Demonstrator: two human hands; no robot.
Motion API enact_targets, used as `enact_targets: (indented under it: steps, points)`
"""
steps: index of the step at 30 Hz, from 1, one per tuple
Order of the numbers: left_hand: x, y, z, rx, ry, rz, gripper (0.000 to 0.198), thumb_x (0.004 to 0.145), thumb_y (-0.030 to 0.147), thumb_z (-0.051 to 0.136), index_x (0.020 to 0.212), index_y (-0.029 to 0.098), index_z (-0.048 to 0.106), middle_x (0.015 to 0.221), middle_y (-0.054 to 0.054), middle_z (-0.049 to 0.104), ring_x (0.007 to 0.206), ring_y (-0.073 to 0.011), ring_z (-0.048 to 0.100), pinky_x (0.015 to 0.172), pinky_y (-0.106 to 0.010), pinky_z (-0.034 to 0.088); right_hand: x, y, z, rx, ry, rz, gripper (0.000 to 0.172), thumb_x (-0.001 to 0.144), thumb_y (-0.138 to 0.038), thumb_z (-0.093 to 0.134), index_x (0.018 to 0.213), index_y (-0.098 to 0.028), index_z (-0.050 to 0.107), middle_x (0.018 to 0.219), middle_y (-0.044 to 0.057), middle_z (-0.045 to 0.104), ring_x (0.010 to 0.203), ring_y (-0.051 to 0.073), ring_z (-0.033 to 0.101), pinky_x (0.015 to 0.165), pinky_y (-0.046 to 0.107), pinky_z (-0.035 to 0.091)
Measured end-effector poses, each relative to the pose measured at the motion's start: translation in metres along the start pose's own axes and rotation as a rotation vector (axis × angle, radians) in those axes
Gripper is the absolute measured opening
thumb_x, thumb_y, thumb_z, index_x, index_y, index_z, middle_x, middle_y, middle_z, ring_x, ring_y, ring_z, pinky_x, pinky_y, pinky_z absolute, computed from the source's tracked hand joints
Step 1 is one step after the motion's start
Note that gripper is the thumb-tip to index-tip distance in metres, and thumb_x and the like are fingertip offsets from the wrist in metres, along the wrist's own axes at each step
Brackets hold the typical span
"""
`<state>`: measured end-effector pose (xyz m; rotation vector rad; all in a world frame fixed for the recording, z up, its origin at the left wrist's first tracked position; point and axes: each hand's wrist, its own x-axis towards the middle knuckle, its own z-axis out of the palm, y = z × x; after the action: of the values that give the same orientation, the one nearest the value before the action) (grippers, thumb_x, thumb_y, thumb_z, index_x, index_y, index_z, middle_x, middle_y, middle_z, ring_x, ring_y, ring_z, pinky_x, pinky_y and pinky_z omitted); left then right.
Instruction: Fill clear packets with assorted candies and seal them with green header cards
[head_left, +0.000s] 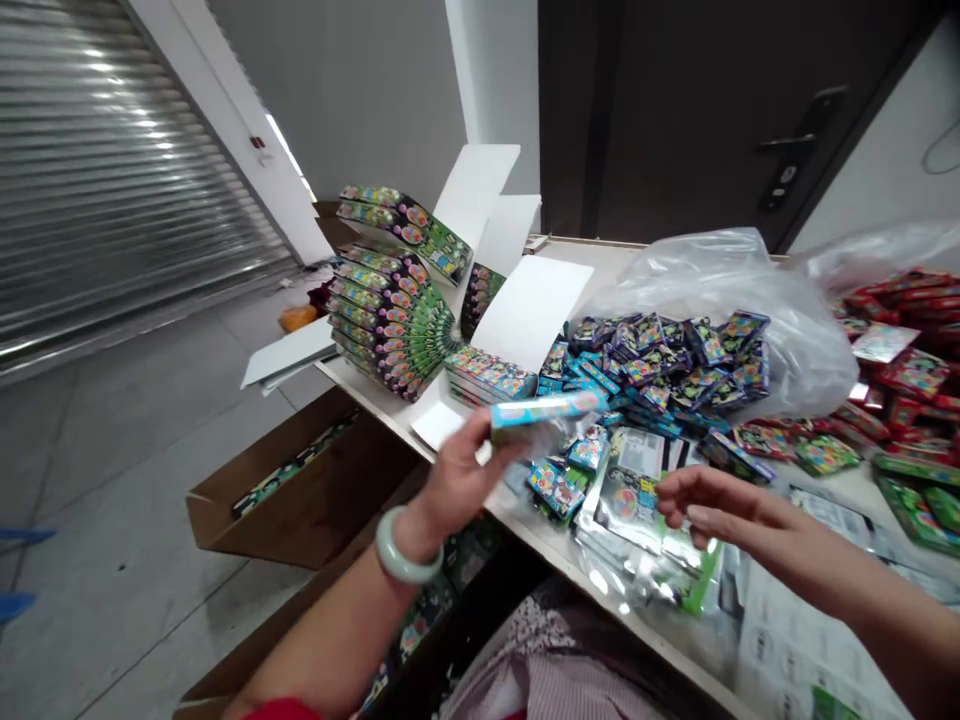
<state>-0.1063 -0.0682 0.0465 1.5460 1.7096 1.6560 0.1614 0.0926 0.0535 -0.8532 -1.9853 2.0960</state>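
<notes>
Held over the table's front edge, my left hand point(457, 480) is closed on a blue printed box point(551, 410), blurred by motion, its narrow side facing me. To the right, my right hand point(727, 510) hovers over a stack of clear printed plastic bags point(626, 500); its fingers are curled but apart, with nothing in them. Small blue printed boxes point(556, 488) lie between the two hands. Just beyond the held box is a stack of printed cartons point(491, 372), beside a white open flap point(532, 310).
Fanned green cartons point(409, 325) stand at the table's far left. Purple packs point(660, 355) spill from a large clear bag point(795, 330), with red packs point(915, 370) farther right. A white sticker sheet point(795, 650) lies near me. Below the table's left edge is an open cardboard box point(300, 510).
</notes>
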Motion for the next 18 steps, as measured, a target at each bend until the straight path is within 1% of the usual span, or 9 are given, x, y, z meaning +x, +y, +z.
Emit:
enact_targets:
  steps: [1, 3, 4, 5, 7, 10, 12, 16, 18]
  points:
    - [0.02, -0.006, -0.016, 0.167, 0.057, 0.13, 0.026, 0.089, 0.028, 0.06, 0.115, 0.022, 0.059, 0.107, -0.006, 0.067, 0.099, -0.0192, 0.062, 0.091, -0.036, 0.05, 0.0, 0.001, -0.002, -0.05, 0.066, -0.005, 0.041, 0.074, -0.057, 0.068, 0.099, -0.024, 0.067, 0.091, 0.007, 0.067, 0.086, 0.021, 0.06, 0.073, 0.032, 0.049]
    - [0.06, -0.027, -0.04, 0.489, 0.03, 0.317, 0.029, 0.091, 0.022, 0.051, 0.118, 0.02, 0.058, 0.12, -0.01, 0.063, 0.115, -0.0215, 0.056, 0.102, -0.042, 0.043, 0.003, 0.008, -0.002, -0.139, 0.163, -0.002, 0.048, 0.071, -0.065, 0.065, 0.093, -0.023, 0.066, 0.087, 0.008, 0.067, 0.082, 0.024, 0.061, 0.072, 0.035, 0.049]
    - [0.076, -0.041, -0.048, 0.655, -0.025, 0.35, 0.031, 0.091, 0.018, 0.044, 0.119, 0.019, 0.058, 0.122, -0.011, 0.062, 0.119, -0.0211, 0.054, 0.105, -0.044, 0.04, 0.004, 0.014, 0.0, -0.185, 0.185, -0.012, 0.048, 0.07, -0.066, 0.064, 0.09, -0.022, 0.066, 0.085, 0.008, 0.068, 0.081, 0.024, 0.061, 0.072, 0.036, 0.049]
    - [0.089, -0.055, -0.053, 0.703, -0.075, 0.347, 0.033, 0.089, 0.015, 0.042, 0.116, 0.018, 0.06, 0.122, -0.011, 0.063, 0.121, -0.0217, 0.052, 0.107, -0.047, 0.037, 0.006, 0.021, 0.003, -0.231, 0.185, -0.029, 0.047, 0.071, -0.066, 0.063, 0.088, -0.022, 0.065, 0.084, 0.008, 0.068, 0.081, 0.024, 0.061, 0.072, 0.036, 0.049]
    - [0.105, -0.084, -0.055, 0.771, -0.151, 0.33, 0.036, 0.084, 0.011, 0.041, 0.113, 0.018, 0.062, 0.12, -0.011, 0.065, 0.123, -0.0234, 0.052, 0.11, -0.052, 0.032, 0.008, 0.034, 0.011, -0.324, 0.133, -0.059, 0.04, 0.077, -0.061, 0.06, 0.086, -0.023, 0.065, 0.085, 0.007, 0.068, 0.08, 0.023, 0.062, 0.072, 0.035, 0.049]
    - [0.106, -0.116, -0.053, 0.812, -0.233, 0.283, 0.044, 0.079, 0.008, 0.041, 0.116, 0.016, 0.061, 0.125, -0.012, 0.063, 0.127, -0.0251, 0.049, 0.112, -0.054, 0.026, 0.006, 0.049, 0.013, -0.432, 0.061, -0.05, 0.03, 0.084, -0.051, 0.056, 0.089, -0.023, 0.066, 0.087, 0.006, 0.069, 0.08, 0.023, 0.063, 0.07, 0.035, 0.048]
    - [0.102, -0.128, -0.055, 0.82, -0.273, 0.25, 0.049, 0.076, 0.007, 0.04, 0.12, 0.016, 0.059, 0.131, -0.013, 0.059, 0.129, -0.0253, 0.047, 0.113, -0.054, 0.024, 0.002, 0.053, 0.004, -0.472, 0.063, -0.037, 0.027, 0.085, -0.046, 0.055, 0.091, -0.023, 0.067, 0.088, 0.006, 0.07, 0.082, 0.023, 0.063, 0.072, 0.035, 0.048]
    - [0.099, -0.132, -0.058, 0.78, -0.313, 0.209, 0.053, 0.074, 0.011, 0.041, 0.125, 0.016, 0.053, 0.138, -0.014, 0.052, 0.137, -0.0286, 0.038, 0.114, -0.058, 0.017, 0.002, 0.054, -0.028, -0.549, 0.133, -0.053, 0.023, 0.087, -0.041, 0.054, 0.091, -0.022, 0.067, 0.09, 0.005, 0.071, 0.085, 0.023, 0.064, 0.078, 0.036, 0.049]
    - [0.094, -0.125, -0.047, 0.767, -0.243, 0.25, 0.052, 0.077, 0.014, 0.044, 0.129, 0.016, 0.049, 0.143, -0.015, 0.046, 0.14, -0.0309, 0.031, 0.115, -0.058, 0.014, 0.008, 0.054, -0.042, -0.673, 0.23, -0.027, 0.021, 0.087, -0.035, 0.053, 0.094, -0.02, 0.066, 0.096, 0.007, 0.072, 0.087, 0.024, 0.064, 0.079, 0.037, 0.049]
